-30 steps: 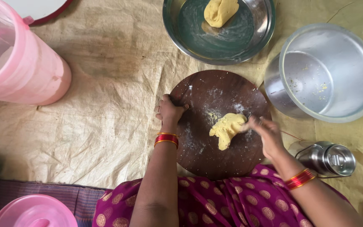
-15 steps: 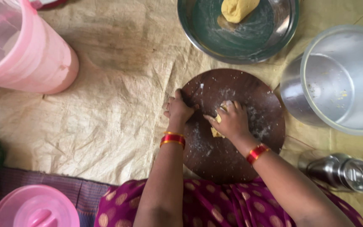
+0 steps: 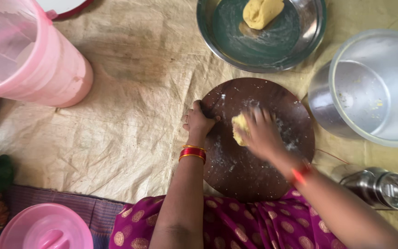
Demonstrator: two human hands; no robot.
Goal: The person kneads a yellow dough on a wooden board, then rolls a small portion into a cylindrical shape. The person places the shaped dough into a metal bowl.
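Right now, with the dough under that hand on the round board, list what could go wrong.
1. The right hand presses the yellow dough on the round wooden board, which the left hand grips only at its edge; a hard push might shift the board on the creased sheet.
2. The open steel pot sits close beside the board; a wide stroke could knock it.
3. Loose flour may spill onto the sheet.

Dough (image 3: pixel 238 128) on board (image 3: pixel 236 170), plate (image 3: pixel 309 27) behind.
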